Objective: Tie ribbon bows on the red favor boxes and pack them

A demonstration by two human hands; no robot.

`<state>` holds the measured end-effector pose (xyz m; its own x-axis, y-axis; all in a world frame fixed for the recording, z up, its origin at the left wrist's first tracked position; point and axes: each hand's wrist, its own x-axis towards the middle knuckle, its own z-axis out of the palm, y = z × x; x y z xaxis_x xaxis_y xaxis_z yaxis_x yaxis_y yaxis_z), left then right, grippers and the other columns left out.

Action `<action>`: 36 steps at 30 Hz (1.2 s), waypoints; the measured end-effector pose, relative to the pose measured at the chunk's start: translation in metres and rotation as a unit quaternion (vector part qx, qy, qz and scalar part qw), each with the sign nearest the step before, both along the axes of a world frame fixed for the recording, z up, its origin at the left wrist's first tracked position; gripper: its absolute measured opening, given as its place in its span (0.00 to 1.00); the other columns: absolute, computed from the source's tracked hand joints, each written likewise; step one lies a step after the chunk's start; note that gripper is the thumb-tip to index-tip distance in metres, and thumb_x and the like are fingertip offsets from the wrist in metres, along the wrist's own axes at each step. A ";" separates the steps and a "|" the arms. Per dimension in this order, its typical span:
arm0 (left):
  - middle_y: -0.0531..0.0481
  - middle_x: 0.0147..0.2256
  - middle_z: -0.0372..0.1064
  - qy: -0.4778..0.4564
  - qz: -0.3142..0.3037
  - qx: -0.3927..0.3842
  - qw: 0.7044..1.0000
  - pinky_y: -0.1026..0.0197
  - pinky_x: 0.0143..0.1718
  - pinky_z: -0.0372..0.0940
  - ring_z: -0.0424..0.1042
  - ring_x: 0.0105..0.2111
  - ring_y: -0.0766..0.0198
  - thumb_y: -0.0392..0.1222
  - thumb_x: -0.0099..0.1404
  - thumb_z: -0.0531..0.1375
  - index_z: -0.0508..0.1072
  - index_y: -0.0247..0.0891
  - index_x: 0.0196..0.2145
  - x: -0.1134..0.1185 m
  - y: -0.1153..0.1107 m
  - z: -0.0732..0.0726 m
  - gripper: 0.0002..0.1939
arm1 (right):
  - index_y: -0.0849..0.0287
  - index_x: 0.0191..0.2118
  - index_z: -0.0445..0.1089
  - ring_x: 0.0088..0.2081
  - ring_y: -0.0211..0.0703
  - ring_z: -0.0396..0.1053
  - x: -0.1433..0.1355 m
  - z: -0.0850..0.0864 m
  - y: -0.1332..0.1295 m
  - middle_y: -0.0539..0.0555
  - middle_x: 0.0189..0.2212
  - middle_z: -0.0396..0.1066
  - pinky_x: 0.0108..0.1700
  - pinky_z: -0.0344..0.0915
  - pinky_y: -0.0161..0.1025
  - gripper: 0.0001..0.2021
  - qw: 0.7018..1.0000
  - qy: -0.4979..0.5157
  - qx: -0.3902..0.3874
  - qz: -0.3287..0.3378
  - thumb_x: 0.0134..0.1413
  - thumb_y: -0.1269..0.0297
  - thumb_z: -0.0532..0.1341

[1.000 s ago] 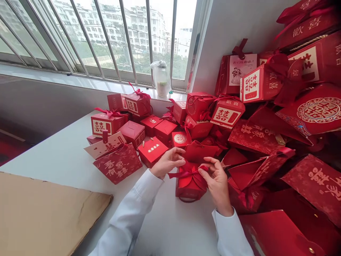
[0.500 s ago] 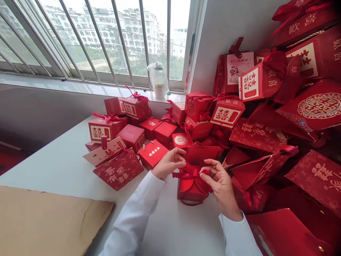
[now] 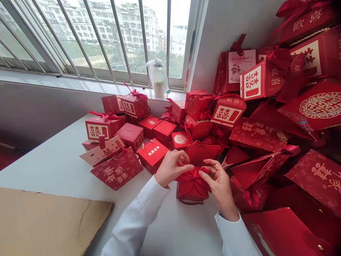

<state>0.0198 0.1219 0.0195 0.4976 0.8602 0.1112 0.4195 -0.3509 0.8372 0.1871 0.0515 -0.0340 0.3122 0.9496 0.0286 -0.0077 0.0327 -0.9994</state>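
Observation:
A small red gift box [image 3: 191, 192] stands on the white table, with a rope handle low on its near side. Across its petal-shaped top flaps lies a red ribbon [image 3: 193, 175] formed into a bow. My right hand [image 3: 220, 183] pinches the right part of this ribbon between thumb and forefinger. Just above the bow's left side is my left hand [image 3: 170, 167], its thumb stretched out and forefinger bent, with a gap between them. The thumb covers part of the ribbon; whether it touches is unclear. Right behind the box rises a red paper bag [image 3: 202, 153].
Several red boxes and bags are piled on the right, such as a flat red envelope bag [image 3: 282, 227]. More boxes, including a square red box [image 3: 152, 153], stand behind my hands. A cardboard sheet [image 3: 53, 220] lies front left. A bagged cup [image 3: 158, 80] stands on the windowsill.
My left hand has shifted right over the bow, and its thumb has moved away from the forefinger. My right hand still pinches the ribbon. The view has shifted slightly.

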 end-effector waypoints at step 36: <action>0.56 0.20 0.58 0.152 -0.045 -0.026 0.987 0.66 0.25 0.50 0.57 0.23 0.68 0.45 0.59 0.57 0.62 0.37 0.22 -0.009 0.002 0.002 0.13 | 0.54 0.44 0.64 0.32 0.37 0.67 -0.001 0.000 -0.005 0.47 0.29 0.71 0.37 0.62 0.35 0.24 0.996 0.083 -0.020 -0.008 0.40 0.58 0.71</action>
